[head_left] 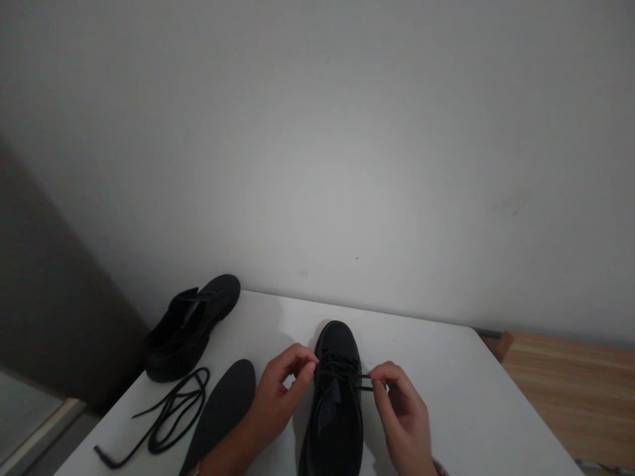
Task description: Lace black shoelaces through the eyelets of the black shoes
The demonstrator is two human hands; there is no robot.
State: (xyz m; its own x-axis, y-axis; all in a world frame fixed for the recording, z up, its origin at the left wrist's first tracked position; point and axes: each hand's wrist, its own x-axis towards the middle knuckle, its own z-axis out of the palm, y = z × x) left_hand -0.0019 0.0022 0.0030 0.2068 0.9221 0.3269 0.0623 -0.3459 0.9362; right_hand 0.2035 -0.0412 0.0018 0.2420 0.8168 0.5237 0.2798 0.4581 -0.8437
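A black lace-up shoe stands on the white table with its toe pointing away from me. Its laces cross over the front, and the inside lies open toward me. My right hand is at the shoe's right side, thumb and fingers pinched on lace strands that stretch out from the eyelets. On the left side, my left hand has thumb and forefinger nearly together by the eyelets. Whether a lace end sits between those fingertips is too dark to make out.
Another black shoe, without laces, stands at the table's back left. A loose black shoelace lies coiled in front of it, beside a dark insole. The white table meets a grey wall behind. Wooden furniture stands at right.
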